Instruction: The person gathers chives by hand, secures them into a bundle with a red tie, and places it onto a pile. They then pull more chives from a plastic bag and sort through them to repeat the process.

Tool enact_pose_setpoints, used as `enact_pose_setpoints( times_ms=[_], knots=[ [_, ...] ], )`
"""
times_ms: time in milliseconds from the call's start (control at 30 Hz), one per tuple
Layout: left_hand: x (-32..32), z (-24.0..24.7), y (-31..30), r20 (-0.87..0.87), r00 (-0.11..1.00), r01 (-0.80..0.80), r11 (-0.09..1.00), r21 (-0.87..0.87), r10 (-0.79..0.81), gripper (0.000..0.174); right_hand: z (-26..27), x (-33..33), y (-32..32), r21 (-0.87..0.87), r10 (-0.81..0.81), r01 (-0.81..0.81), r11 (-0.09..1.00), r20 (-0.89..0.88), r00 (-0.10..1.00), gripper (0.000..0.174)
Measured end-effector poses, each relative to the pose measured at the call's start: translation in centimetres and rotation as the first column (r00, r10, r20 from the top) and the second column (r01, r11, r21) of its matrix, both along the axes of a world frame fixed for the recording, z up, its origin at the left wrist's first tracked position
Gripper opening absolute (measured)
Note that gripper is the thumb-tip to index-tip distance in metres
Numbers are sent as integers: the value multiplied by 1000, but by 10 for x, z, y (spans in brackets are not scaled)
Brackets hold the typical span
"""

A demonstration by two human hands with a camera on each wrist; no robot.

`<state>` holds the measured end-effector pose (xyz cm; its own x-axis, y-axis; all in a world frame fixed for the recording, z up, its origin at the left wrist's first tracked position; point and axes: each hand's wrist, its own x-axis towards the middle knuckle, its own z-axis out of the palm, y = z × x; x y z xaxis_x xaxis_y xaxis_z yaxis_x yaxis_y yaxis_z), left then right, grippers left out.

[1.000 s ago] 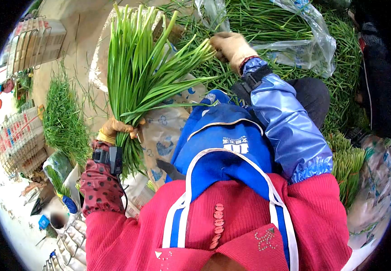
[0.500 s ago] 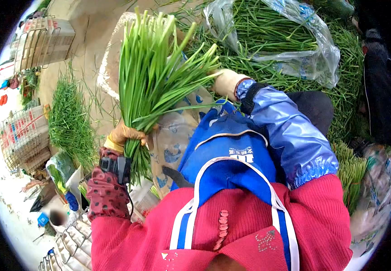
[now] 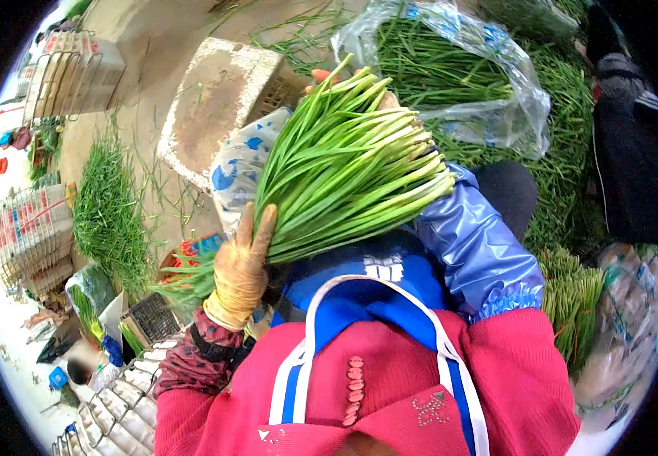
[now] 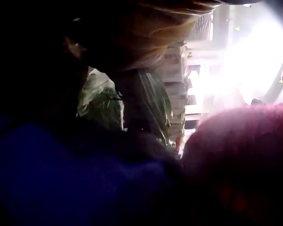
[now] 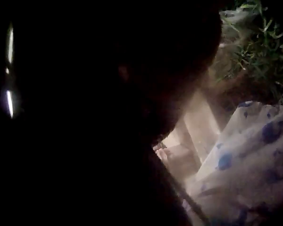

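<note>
A thick bunch of chives (image 3: 344,167) lies slantwise across the person's lap in the head view, pale stem ends right, green leaves left. The gloved left hand (image 3: 236,280) is at the leaf end, two fingers extended upward against the leaves. Some blurred leaf tips (image 3: 185,283) show left of this hand. The right hand (image 3: 388,100) is under the bunch and mostly hidden, with fingertips at the far edge supporting it. In the left wrist view, a dark glove (image 4: 146,40) fills the top. The right wrist view is mostly dark.
Loose chives (image 3: 447,64) fill an open clear plastic bag at the upper right. A dirty white foam box (image 3: 207,99) stands ahead. More chives (image 3: 112,205) lie on the floor at left, near stacked crates (image 3: 33,235). Tied bunches (image 3: 568,304) stand at right.
The bunch has tipped from upright to lying slantwise, stem ends now right. The left hand's fingers have straightened from their grip. The right hand has moved under the bunch.
</note>
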<state>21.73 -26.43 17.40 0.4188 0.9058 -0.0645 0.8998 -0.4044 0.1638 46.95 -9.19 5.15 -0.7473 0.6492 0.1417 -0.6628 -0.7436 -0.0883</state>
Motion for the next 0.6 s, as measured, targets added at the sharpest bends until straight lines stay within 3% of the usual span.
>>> enact_pose_setpoints(
  times_ms=[67, 133, 167, 200, 233, 267, 300, 333, 367, 400, 467, 500, 533, 600],
  knots=[
    [13, 3, -17, 28, 1000, 7, 970, -244, 0, 92, 10, 11, -12, -29, 11, -13, 1000, -53, 999, 56],
    [12, 8, -11, 149, 975, 207, 915, -345, -164, 96, 21, 22, -24, -33, 7, -9, 999, -45, 999, 58],
    [11, 30, 6, 206, 961, 264, 822, -505, -182, 96, 30, 27, -28, -57, 25, -27, 998, -39, 999, 61],
    [11, 56, 28, 293, 949, 283, 720, -633, -115, 86, 38, 31, -33, -81, 43, -45, 996, -32, 999, 64],
    [-2, 68, 45, 313, 946, 278, 718, -638, -88, 79, 45, 31, -43, -98, 1, -2, 995, -9, 1000, 64],
    [-10, 66, 49, 528, 752, 148, 680, -718, 394, 78, 60, 33, -50, -118, 12, -10, 993, 14, 1000, 63],
    [-16, 62, 69, 624, 699, 80, 829, -553, 349, 79, 64, 32, -53, -89, 13, -9, 996, 41, 999, 64],
    [4, 73, 86, 742, 550, 166, 820, -547, 384, 91, 68, 31, -56, -66, 9, -5, 998, 68, 998, 64],
    [18, 57, 98, 785, 480, 324, 751, -575, 393, 100, 78, 26, -65, -111, -65, 79, 991, 117, 991, 64],
    [26, 37, 103, 808, 409, 477, 656, -585, 423, 109, 87, 25, -66, -139, 4, 1, 990, 37, 999, 64],
    [28, -3, 105, 536, 836, 422, 485, -766, 119, 119, 109, 25, -70, -44, -48, 61, 997, 260, 965, 56],
    [36, -18, 98, 554, 831, 499, 376, -781, 50, 113, 104, 23, -65, 35, -85, 78, 996, 356, 931, 45],
    [46, -29, 90, 577, 816, 561, 255, -787, -14, 106, 108, 28, -65, 216, -217, 110, 970, 570, 793, 39],
    [48, -64, 77, 647, 731, 659, 23, -752, 216, 93, 98, 55, -63, 656, -555, 1, 754, 638, 533, 39]
  ],
)
